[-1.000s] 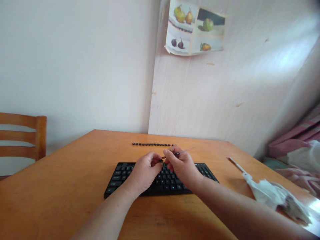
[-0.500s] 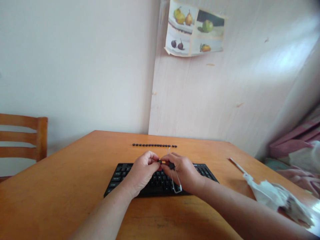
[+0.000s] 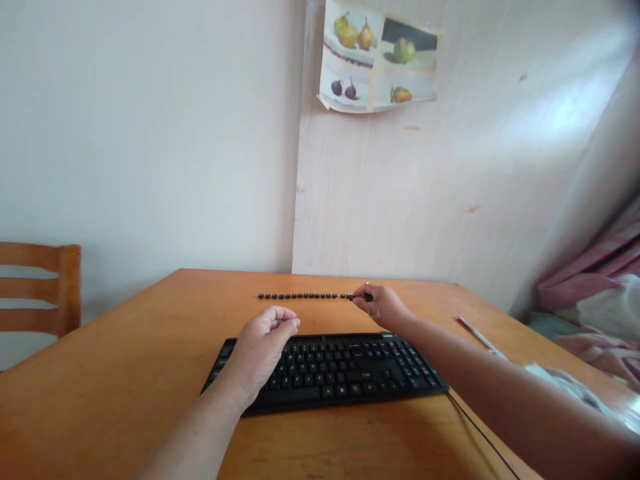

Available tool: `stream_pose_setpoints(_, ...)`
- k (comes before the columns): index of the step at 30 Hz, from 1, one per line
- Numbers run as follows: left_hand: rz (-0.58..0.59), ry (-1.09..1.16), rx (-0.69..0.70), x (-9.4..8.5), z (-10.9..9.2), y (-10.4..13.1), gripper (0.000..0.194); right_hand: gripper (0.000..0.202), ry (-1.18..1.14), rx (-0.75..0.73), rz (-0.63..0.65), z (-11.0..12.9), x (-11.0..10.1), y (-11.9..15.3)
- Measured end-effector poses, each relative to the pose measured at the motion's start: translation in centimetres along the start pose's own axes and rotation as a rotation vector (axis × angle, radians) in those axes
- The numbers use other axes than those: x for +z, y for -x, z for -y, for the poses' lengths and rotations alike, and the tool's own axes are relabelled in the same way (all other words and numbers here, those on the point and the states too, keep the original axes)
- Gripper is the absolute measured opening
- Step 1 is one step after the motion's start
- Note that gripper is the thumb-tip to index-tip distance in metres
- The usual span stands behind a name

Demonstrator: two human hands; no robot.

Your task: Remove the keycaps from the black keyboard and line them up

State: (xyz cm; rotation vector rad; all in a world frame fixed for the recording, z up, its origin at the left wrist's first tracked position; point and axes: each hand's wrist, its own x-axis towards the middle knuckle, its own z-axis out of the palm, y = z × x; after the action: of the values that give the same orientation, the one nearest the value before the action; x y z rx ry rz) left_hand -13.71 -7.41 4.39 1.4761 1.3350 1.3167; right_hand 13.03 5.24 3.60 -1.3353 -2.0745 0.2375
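Keycaps: a straight row of small black plastic keycaps (image 3: 305,296) lies on the orange-brown wooden table (image 3: 125,380), beyond the keyboard and near the wall.
Right hand: the right hand (image 3: 381,308) reaches past the keyboard to the row's right end, fingertips pinched on a small black keycap (image 3: 367,297) set just beside the last one; a thin wire tool (image 3: 373,311) shows under the fingers.
Left hand: the left hand (image 3: 263,350) hovers over the keyboard's left half, fingers loosely curled, holding nothing visible.
Keyboard: a black flat computer keyboard (image 3: 345,373) lies near the table's front edge, its thin cable running off to the right.
Surroundings: a wooden chair (image 3: 37,290) at left; a fruit poster (image 3: 377,63) on the wall; white cloth (image 3: 565,383) at the table's right edge.
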Motion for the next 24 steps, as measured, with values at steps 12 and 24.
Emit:
stream_pose_setpoints(12,-0.034,-0.099,-0.053,-0.8,0.6,-0.4,0.032,0.017,0.103,0.128,0.121,-9.0,2.3,-4.8)
stream_pose_setpoints(24,-0.036,-0.167,-0.094,-0.9,0.8,-0.5,0.034,0.017,0.180,0.097,0.150,-10.5,3.7,-6.9)
